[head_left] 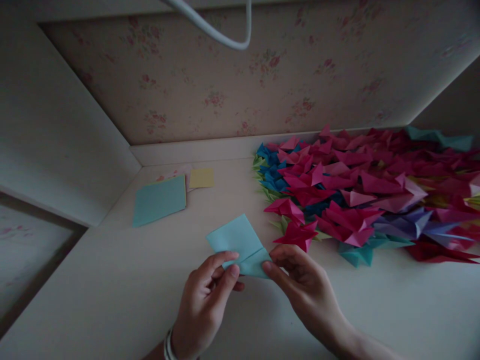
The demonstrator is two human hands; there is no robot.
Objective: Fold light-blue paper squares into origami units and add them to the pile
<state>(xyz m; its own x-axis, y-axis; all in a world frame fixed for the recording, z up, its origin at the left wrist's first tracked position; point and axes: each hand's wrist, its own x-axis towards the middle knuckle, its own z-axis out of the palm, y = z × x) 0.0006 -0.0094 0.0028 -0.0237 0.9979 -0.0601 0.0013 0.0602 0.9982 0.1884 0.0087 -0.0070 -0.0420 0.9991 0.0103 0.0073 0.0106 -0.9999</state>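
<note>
A light blue paper sheet (237,239) lies on the pale desk (93,295), with its near corner folded up. My left hand (206,300) pinches the paper's near left edge between thumb and fingers. My right hand (300,280) pinches the folded near right corner. Both hands are closed on the same sheet. A bracelet shows on my left wrist.
A big pile of folded paper pieces (360,195), mostly pink, with blue, purple and green, covers the desk's right side. A stack of light blue sheets (159,201) and a yellow square (201,178) lie at the back left. A floral wall stands behind; a white cable (221,32) hangs above.
</note>
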